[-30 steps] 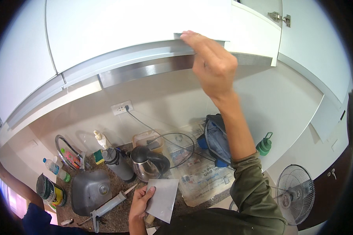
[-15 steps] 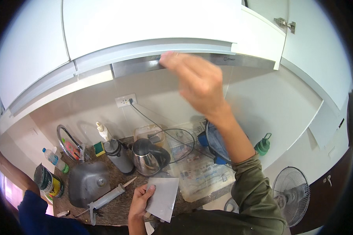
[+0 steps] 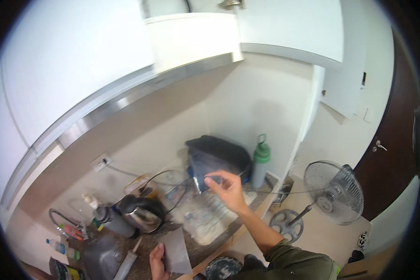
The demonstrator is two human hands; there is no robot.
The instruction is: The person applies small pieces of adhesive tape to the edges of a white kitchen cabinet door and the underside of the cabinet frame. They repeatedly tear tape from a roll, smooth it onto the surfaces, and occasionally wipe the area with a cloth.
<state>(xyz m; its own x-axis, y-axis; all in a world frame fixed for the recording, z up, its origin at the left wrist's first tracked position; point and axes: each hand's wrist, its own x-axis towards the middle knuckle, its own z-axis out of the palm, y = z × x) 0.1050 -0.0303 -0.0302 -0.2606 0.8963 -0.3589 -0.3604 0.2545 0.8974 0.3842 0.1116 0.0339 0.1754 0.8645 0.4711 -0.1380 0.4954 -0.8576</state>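
My left hand (image 3: pixel 157 262), low in the picture, grips the edge of a flat grey rectangular sheet (image 3: pixel 178 252) between thumb and fingers. My right hand (image 3: pixel 227 189) is raised over the counter, in front of a dark bag-like bundle (image 3: pixel 219 156). Its thumb and forefinger are bent towards each other in a pinch; whether something small is between them I cannot make out. A kettle (image 3: pixel 142 214) of dark plastic and metal stands beyond the sheet, beside a grey pump flask (image 3: pixel 115 221).
A sink (image 3: pixel 100 259) and caulking gun (image 3: pixel 126 263) lie at lower left. Newspaper under plastic (image 3: pixel 205 224) covers the counter's right part. A green-topped bottle (image 3: pixel 261 163) stands in the corner. White cabinets (image 3: pixel 70 65) hang overhead; a fan (image 3: pixel 333 193) stands right.
My view has swung to the right. My right hand has come down from the metal strip under the cabinets to the front of the dark bundle. My left hand still holds the sheet.
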